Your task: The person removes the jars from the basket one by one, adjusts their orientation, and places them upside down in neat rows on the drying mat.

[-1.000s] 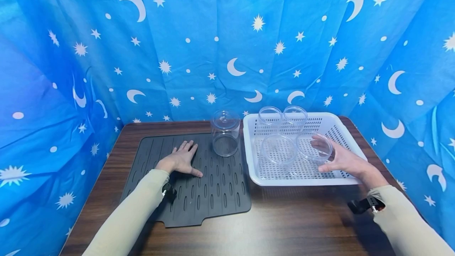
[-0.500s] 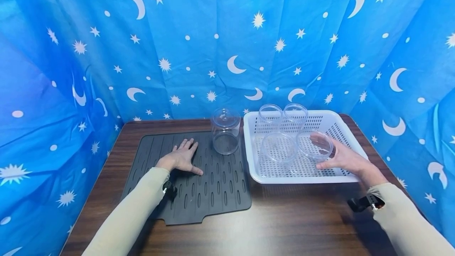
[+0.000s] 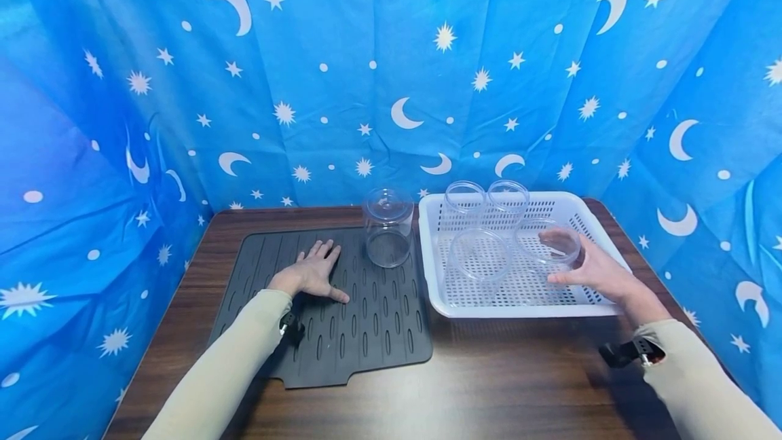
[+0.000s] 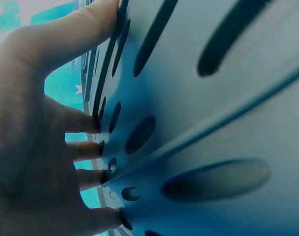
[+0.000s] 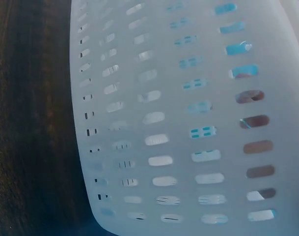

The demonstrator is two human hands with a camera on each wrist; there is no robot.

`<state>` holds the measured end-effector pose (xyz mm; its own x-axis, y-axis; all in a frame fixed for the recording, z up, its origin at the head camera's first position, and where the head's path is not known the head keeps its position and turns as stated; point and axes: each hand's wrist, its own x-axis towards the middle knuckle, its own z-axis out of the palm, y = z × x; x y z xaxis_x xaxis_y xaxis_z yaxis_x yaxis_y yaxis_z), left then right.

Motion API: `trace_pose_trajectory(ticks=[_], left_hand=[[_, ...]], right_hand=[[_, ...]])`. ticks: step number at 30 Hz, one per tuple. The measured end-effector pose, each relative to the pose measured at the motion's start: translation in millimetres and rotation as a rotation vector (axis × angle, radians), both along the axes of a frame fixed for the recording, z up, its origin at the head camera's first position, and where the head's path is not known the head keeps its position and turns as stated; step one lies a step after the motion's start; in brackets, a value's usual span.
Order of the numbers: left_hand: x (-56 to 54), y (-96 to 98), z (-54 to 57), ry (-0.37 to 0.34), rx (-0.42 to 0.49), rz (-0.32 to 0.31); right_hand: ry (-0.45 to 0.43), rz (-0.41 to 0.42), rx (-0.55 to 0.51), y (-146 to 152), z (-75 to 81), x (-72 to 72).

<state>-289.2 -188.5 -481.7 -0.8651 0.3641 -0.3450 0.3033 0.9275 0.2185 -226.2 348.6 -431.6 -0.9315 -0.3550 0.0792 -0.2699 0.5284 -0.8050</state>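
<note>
Dark grey, the slotted draining mat (image 3: 366,348) bears the left hand (image 3: 310,272), fingers spread; light pressure should suffice. At the white perforated basket (image 3: 525,313), the right hand (image 3: 595,269) grips the front-right jar (image 3: 530,244) between thumb and fingers. A level, upright carry should spare the front-left jar (image 3: 479,255) just beside it. Beyond stand the lone jar (image 3: 388,229) on the mat, then the basket's rear-left jar (image 3: 464,197) and rear-right jar (image 3: 508,197).
</note>
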Motion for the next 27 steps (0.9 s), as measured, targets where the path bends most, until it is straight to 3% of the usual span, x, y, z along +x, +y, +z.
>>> trace_pose_trajectory(ticks=[9, 13, 23, 27], left_hand=[[0.6, 0.0, -0.3, -0.005, 0.012, 0.006], [0.8, -0.5, -0.7, -0.005, 0.016, 0.006], [1.7, -0.3, 0.3, -0.007, 0.022, 0.006], [0.8, -1.6, -0.6, -0.004, 0.021, 0.008]], right_hand=[[0.124, -0.031, -0.042, 1, 13.3, 3.7], [0.135, -0.071, -0.009, -1, 21.8, 4.6], [0.212, 0.017, -0.093, -3, 38.3, 0.9], [0.249, 0.004, -0.066, -7, 46.8, 1.7]])
